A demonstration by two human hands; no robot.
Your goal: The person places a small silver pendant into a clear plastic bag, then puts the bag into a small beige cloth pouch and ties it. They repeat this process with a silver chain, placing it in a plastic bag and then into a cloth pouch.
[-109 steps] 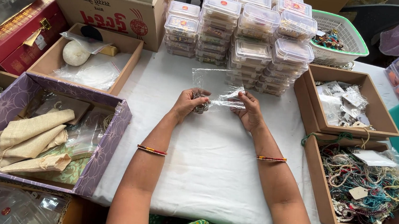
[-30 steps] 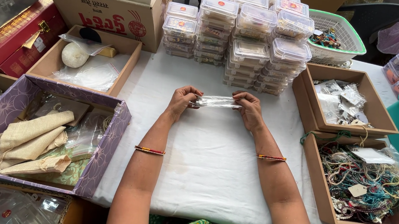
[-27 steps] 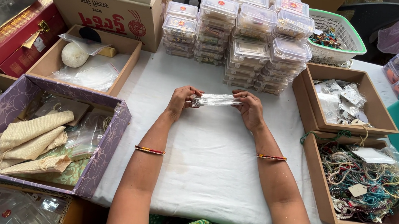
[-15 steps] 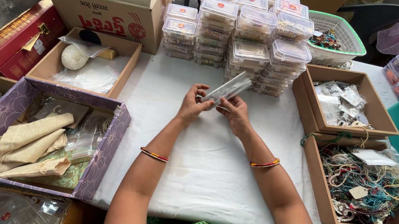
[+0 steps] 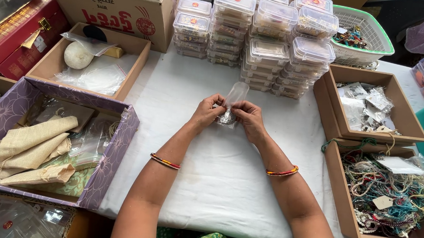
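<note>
Over white tablecloth (image 5: 207, 184), left hand (image 5: 206, 112) and right hand (image 5: 249, 119) pinch clear pouch (image 5: 233, 101); contents indistinct; boxes flank both sides.

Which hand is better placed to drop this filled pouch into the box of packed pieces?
Probably the right hand: with the left hand it pinches the clear pouch, and the brown box of packed pieces lies on its side.

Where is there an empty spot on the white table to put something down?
The biggest bare patch of white cloth lies between the forearms, below the left hand and right hand holding the small clear bag. Another lies between the purple box and the left arm. It is crowded by the stacked clear containers and the brown box of beaded strings.
</note>
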